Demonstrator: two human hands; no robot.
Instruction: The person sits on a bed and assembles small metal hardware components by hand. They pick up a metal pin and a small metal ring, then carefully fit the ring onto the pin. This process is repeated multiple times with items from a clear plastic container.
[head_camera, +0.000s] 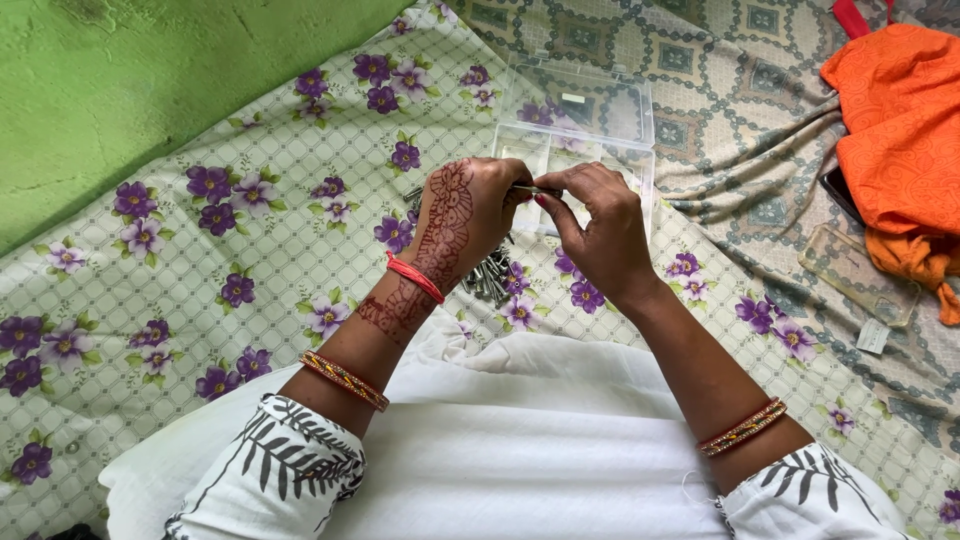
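We're looking down on a bedsheet (200, 260) with purple flowers on a pale lattice, spread wide below us, with a green wall (150, 80) at upper left. A second, patterned cloth (740, 110) lies to the upper right, and on it an orange garment (900, 120) is bunched at the edge. Across our lap sits a white cushion (520, 440), both forearms resting over it.

Beyond our hands there's a clear plastic compartment box (585, 130), lid up, on the sheet. A clear flat case (858, 272) lies near the orange garment, well apart from us.

Our left hand (465, 215), patterned with henna and with a red thread at the wrist, is curled shut around one end of a thin metal piece (535, 190). Our right hand (600, 235) pinches the other end between thumb and fingertips, so the piece bridges both hands just in front of the box. Below the left hand, a small heap of metal pieces (488, 278) lies on the sheet, partly hidden.
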